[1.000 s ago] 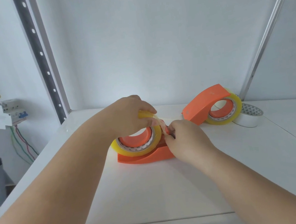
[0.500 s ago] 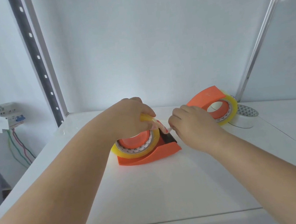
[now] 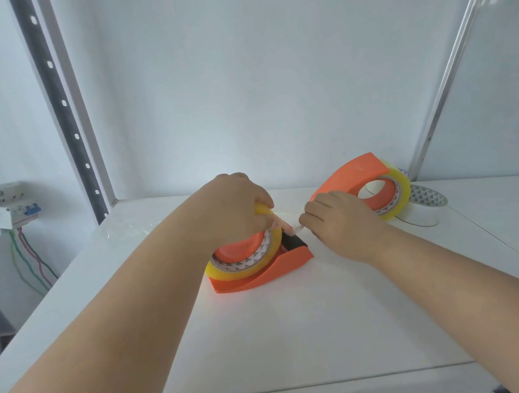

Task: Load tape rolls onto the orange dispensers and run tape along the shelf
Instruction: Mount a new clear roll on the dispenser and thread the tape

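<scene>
So at this point you had both rolls seated, as far as I could tell. The near dispenser (image 3: 260, 276) sat about mid-shelf with its yellowish tape roll (image 3: 249, 261) on the orange hub, and the second dispenser (image 3: 359, 179) stood toward the back right corner of the shelf (image 3: 298, 336) with its own roll (image 3: 395, 194) loaded too. A spare white roll (image 3: 426, 207) lay flat just behind that one, touching or nearly so.

Your left hand (image 3: 237, 208) was clamped down over the top of the near roll, fingers curled around it to keep it from spinning off. Your right hand (image 3: 334, 217) had its fingers pinched narrow on the loose tape end (image 3: 297, 229), right next to the black cutter block (image 3: 292, 242). Looked like you were threading the tail out through the front.

So my read: loading was basically done, feeding the tape on the near one was in progress. What was left was the actual run along the shelf. I couldn't make out any clear strip laid down yet, though clear tape on white would be hard to spot anyway.
</scene>
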The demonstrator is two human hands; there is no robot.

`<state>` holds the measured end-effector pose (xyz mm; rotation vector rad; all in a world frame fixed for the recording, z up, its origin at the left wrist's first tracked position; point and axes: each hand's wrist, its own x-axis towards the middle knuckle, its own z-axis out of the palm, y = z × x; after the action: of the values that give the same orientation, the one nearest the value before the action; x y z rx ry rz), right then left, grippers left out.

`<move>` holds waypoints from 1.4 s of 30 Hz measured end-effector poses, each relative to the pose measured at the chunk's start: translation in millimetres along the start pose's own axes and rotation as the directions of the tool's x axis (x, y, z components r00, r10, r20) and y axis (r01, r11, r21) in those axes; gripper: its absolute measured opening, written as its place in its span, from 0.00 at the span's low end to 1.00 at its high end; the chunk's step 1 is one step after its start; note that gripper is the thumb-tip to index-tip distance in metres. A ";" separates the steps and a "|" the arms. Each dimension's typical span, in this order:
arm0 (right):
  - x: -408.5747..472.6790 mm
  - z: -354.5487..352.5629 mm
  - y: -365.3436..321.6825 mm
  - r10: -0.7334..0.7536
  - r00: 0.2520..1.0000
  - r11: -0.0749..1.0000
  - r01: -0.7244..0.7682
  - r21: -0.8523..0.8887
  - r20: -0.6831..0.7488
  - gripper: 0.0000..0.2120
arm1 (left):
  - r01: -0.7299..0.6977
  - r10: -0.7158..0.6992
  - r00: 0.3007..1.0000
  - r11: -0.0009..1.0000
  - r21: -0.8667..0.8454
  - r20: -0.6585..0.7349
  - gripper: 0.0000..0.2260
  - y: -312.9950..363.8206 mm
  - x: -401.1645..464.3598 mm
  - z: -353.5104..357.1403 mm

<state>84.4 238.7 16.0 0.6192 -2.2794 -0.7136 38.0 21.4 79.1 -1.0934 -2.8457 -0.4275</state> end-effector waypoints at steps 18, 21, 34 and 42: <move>-7.7 -25.5 1.9 0.245 0.867 0.483 -0.496 0.721 0.433 0.12 | -0.007 0.010 0.998 0.999 -0.038 0.058 0.14 2.7 7.9 -3.9; -4.0 -33.5 11.8 0.140 0.804 0.325 -0.589 0.740 0.578 0.09 | -0.005 0.006 0.998 1.000 -0.024 0.056 0.14 5.2 10.6 -2.4; 21.7 -32.2 14.6 -0.058 0.650 0.262 -0.723 0.639 0.758 0.06 | 0.057 -0.060 0.995 0.998 0.035 0.085 0.08 14.5 19.0 -2.6; 33.2 -33.5 22.0 0.007 0.624 0.473 -0.690 0.547 0.781 0.08 | 0.086 -0.088 0.992 0.996 0.021 0.089 0.11 18.3 17.6 -4.0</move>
<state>80.7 224.6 66.0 0.1300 -3.3146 0.6018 36.9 44.6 90.0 -1.0138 -2.9781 -0.3683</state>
